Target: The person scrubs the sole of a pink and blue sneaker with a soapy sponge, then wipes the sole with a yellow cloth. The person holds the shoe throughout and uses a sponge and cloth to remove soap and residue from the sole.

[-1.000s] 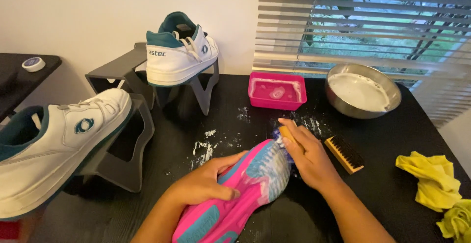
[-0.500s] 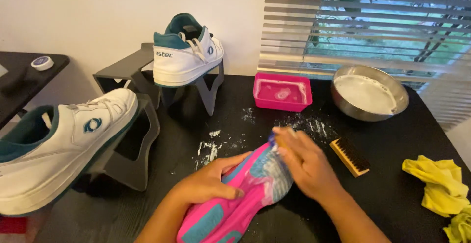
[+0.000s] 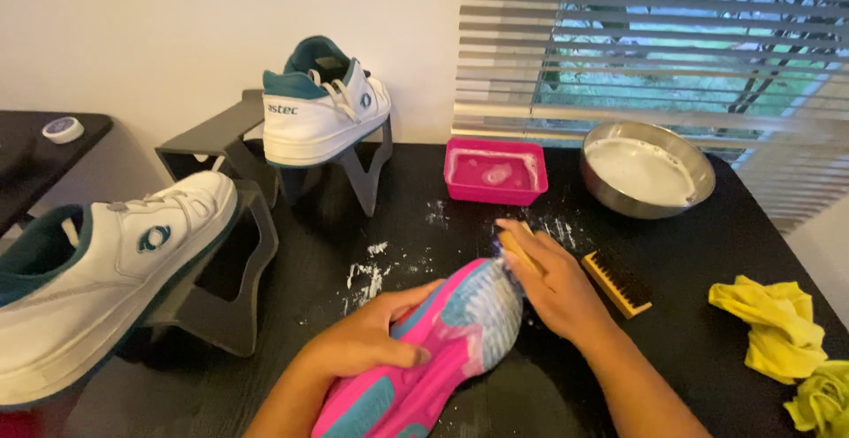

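Our left hand [image 3: 367,342] grips pink shoe [image 3: 442,349] sole-up | our right hand [image 3: 553,288] clamps brush [image 3: 516,250] at its toe | black counter [image 3: 672,261]

- A small round tin [image 3: 64,128] with a white rim and a purplish printed label on its lid sits on the dark side surface at the far left, near that surface's back edge.
- Dark lettering [image 3: 283,109] is printed on the heel of the white and teal shoe [image 3: 323,111] on the stand at the counter's back edge.
- A round teal logo badge [image 3: 154,238] marks the side of the white shoe [image 3: 97,279] on the stand at the counter's left edge.
- No screens or signs are in view.
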